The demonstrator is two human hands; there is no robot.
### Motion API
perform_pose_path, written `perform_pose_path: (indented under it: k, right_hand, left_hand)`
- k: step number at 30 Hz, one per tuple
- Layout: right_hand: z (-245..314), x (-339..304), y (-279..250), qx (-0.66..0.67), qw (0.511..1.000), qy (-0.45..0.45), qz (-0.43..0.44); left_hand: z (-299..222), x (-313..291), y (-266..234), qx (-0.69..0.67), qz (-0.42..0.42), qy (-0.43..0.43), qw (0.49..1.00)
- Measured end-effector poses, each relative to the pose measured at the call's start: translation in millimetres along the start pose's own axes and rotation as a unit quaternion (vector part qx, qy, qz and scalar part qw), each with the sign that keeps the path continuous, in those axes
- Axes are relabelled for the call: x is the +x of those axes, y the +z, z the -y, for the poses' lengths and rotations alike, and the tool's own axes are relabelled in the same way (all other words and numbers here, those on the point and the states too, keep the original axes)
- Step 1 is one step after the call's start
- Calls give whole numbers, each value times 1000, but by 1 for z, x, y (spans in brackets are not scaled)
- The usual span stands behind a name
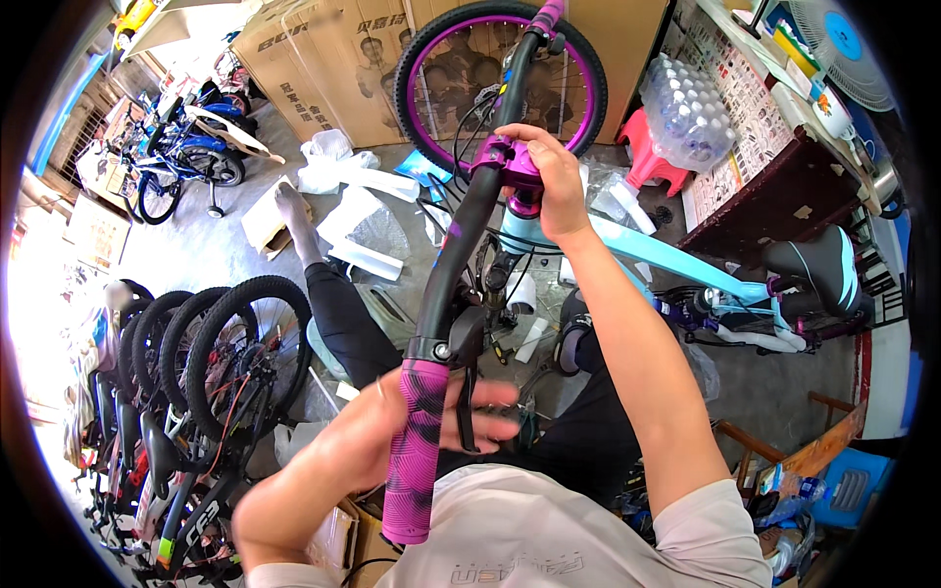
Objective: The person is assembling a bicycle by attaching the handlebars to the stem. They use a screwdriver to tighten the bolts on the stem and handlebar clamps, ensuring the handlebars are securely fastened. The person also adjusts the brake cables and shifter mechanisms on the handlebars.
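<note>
A bicycle with a light blue frame [676,255] stands in front of me, its black handlebar [459,245] running toward me. My right hand [551,181] is closed around the purple stem [502,162] at the bar's middle. Close to my body is the pink-and-black handlebar grip [417,461], with a black brake lever [470,407] beside it. My left hand [382,431] is beside and partly behind that grip. Its fingers stretch out past the lever, slightly smeared by motion, and hold nothing visible. The front wheel [417,108] has a purple rim.
Several bicycles with black tyres [201,358] crowd the left side. Small blue bicycles [186,162] stand farther back. A large cardboard box [304,83] is behind the wheel. Bottled drinks [686,113] sit on a red stool [652,162]. Plastic wrapping [368,230] litters the floor.
</note>
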State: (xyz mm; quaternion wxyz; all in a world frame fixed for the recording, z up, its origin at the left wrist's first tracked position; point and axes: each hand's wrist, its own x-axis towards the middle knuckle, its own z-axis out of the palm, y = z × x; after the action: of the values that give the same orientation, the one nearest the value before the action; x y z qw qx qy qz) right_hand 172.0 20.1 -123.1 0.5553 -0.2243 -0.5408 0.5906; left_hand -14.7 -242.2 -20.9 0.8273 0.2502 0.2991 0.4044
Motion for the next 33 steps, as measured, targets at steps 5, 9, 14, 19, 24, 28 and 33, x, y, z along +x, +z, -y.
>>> perform_pose_path:
  k: [5, 9, 14, 19, 24, 28, 33]
  right_hand:
    - [-1, 1, 0, 24, 1000, -10, 9]
    - [5, 1, 2, 37, 999, -6, 5]
    - [7, -3, -10, -151, 987, -23, 54]
    - [6, -30, -20, -259, 963, -45, -61]
    - [-11, -70, -44, -474, 860, -130, -138]
    - [-14, -80, -44, -552, 795, -230, -100]
    - [-20, -81, -41, -578, 769, -251, -107]
  left_hand:
    - [-32, -16, 43, 180, -155, -157, 959]
    - [-42, -17, 36, 196, -197, -172, 945]
    - [-81, -28, 15, 204, -230, -141, 941]
    - [-88, -35, 7, 166, -232, -165, 944]
    - [-78, -32, 11, 146, -228, -144, 952]
    - [-67, -32, 15, 168, -220, -126, 953]
    - [-73, -33, 15, 242, -240, -162, 926]
